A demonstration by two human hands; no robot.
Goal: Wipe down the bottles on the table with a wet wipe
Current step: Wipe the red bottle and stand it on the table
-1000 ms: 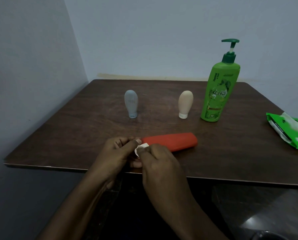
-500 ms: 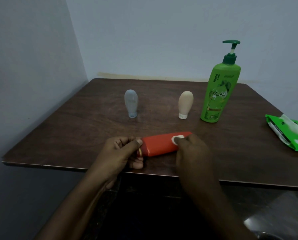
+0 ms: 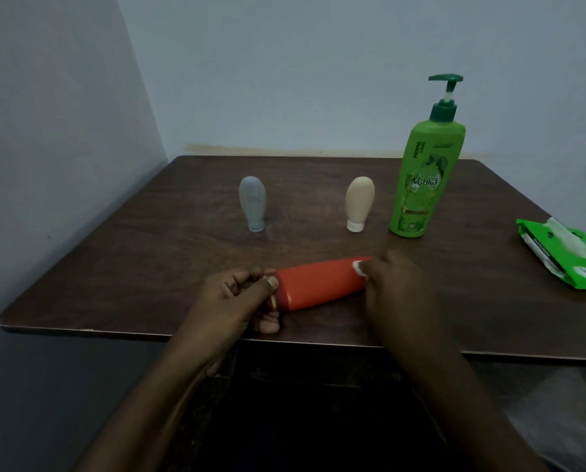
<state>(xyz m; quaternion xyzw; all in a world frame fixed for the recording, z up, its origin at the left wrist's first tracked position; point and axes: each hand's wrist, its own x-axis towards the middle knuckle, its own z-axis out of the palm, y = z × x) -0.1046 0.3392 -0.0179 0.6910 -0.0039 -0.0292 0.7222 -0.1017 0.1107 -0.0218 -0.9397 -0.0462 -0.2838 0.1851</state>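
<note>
**Both hands on the red bottle**

My left hand point(image 3: 232, 298) is curled shut round the cap end of the red bottle point(image 3: 320, 284), thumb on top; the cap itself is mostly hidden inside my fingers. The bottle lies on its side near the front edge of the tabletop point(image 3: 148, 253). My right hand point(image 3: 395, 287) is closed over the far end, pinching a small white wet wipe point(image 3: 359, 268) against it; only a scrap of the wipe shows. Behind stand a grey bottle point(image 3: 252, 203), a beige bottle point(image 3: 359, 202) and a green pump bottle point(image 3: 422, 172), all upright. The green wipes pack point(image 3: 564, 255) is cut off at the right edge
</note>
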